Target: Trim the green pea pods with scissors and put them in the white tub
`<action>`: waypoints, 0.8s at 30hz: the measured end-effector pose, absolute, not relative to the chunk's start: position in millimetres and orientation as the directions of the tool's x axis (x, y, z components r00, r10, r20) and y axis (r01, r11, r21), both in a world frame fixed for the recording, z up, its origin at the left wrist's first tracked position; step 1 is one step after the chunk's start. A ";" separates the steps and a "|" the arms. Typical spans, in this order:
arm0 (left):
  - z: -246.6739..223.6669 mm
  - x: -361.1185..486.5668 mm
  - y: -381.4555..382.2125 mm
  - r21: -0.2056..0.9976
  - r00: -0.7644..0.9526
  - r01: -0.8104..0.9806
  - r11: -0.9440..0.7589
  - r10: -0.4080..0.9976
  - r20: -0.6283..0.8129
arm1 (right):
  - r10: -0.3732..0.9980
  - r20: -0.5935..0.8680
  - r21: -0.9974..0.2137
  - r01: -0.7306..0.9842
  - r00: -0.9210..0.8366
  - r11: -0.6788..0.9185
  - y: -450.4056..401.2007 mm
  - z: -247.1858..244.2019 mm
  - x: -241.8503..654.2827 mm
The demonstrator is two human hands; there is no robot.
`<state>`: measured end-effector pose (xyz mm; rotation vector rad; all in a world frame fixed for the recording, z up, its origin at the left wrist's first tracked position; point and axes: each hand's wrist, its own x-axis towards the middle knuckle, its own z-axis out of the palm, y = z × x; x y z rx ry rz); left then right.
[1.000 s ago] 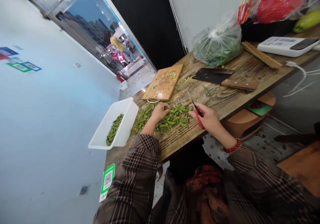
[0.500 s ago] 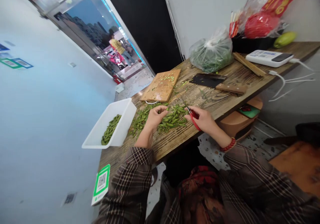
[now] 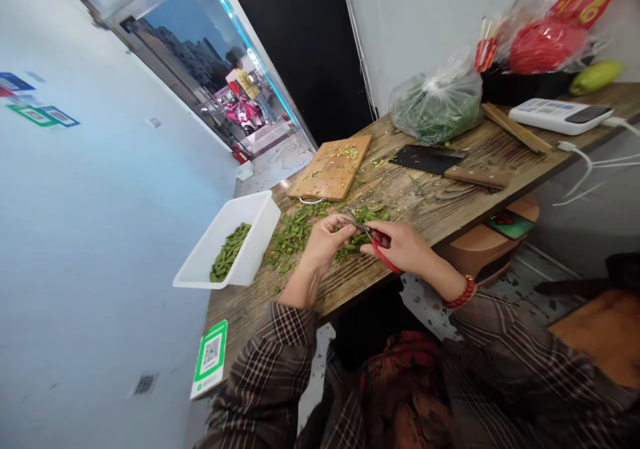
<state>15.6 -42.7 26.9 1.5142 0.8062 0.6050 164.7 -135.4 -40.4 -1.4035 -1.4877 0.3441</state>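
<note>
My right hand (image 3: 403,245) is closed around the red-handled scissors (image 3: 381,254), whose blades point left to the fingertips of my left hand (image 3: 324,241). Those left fingers are pinched together over the table, on what looks like an edamame pod, mostly hidden by the fingers and blades. Beneath and around both hands lies a loose pile of green edamame pods (image 3: 295,232) with trimmed bits. To the left stands a white plastic tub (image 3: 256,252), and more pods (image 3: 230,252) lie inside it.
Behind the pile is a wooden cutting board (image 3: 325,172) with chopped bits. A cleaver (image 3: 420,161) lies to its right, near a tied bag of greens (image 3: 435,109). A white device (image 3: 555,114) with cables sits at right. A QR-code sign (image 3: 210,357) is at the left table edge.
My hands have come together: the left moved right and the scissors moved left, so the blades now meet the left fingertips. The whole view has shifted slightly.
</note>
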 end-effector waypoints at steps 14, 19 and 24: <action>25.9 18.8 -38.9 0.965 0.654 0.231 -0.125 0.754 -0.060 | 0.859 0.485 -0.686 0.680 0.162 0.259 -140.2 -42.7 172.6; 22.5 19.8 -35.1 0.958 0.623 0.215 -0.192 0.782 0.017 | 0.884 0.424 -0.721 0.665 0.198 0.197 -141.6 -47.0 174.0; 25.3 21.2 -39.0 0.998 0.552 0.043 0.045 0.832 -0.061 | 0.857 0.391 -0.785 0.607 0.337 0.119 -144.0 -48.5 173.7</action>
